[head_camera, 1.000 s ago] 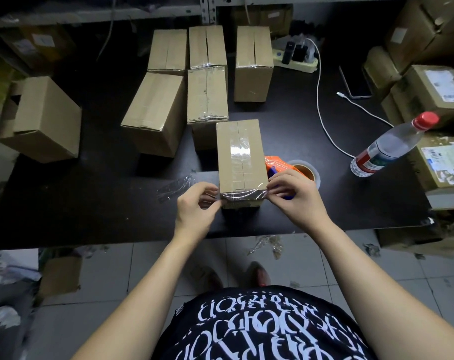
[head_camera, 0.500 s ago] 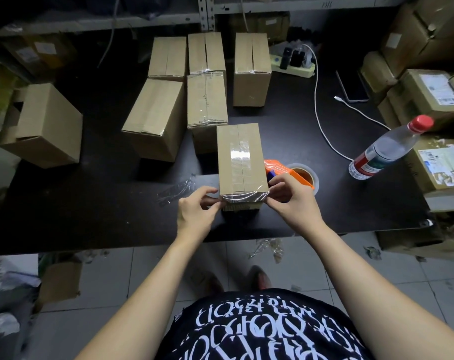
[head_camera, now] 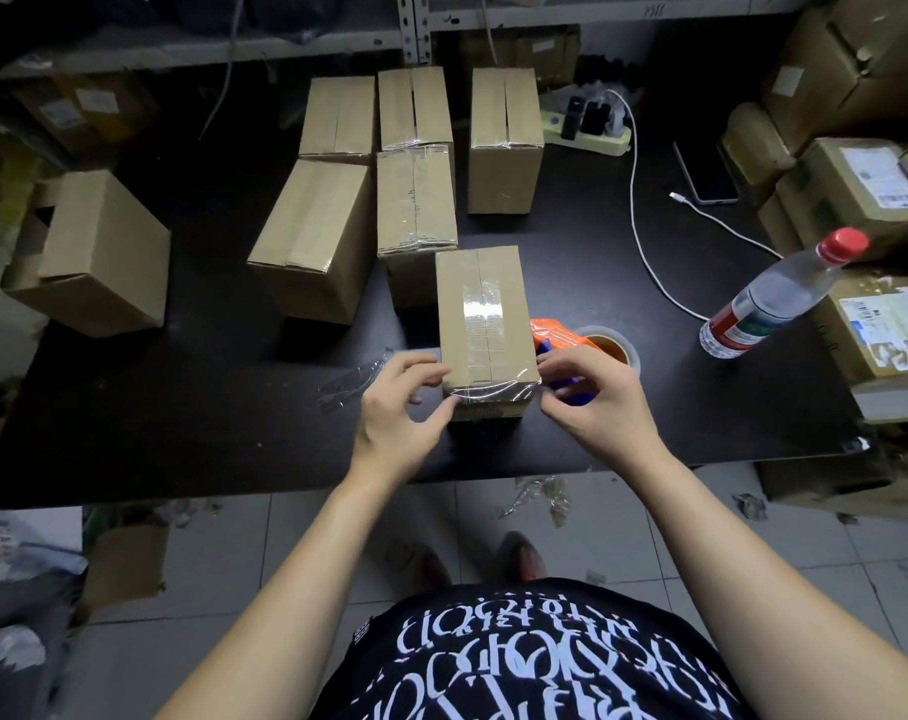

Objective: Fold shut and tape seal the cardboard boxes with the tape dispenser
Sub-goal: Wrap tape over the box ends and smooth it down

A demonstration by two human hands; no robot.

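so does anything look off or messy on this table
Yes. A crumpled tape scrap lies on the table left of the near box. The left box sits askew at the table's edge, one end open. More scraps litter the floor.

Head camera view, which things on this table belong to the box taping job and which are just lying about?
Job: front box, held at its near corners by left hand and right hand; tape dispenser; sealed boxes behind; open box.
Lying about: water bottle; power strip; white cable; phone; tape scrap.
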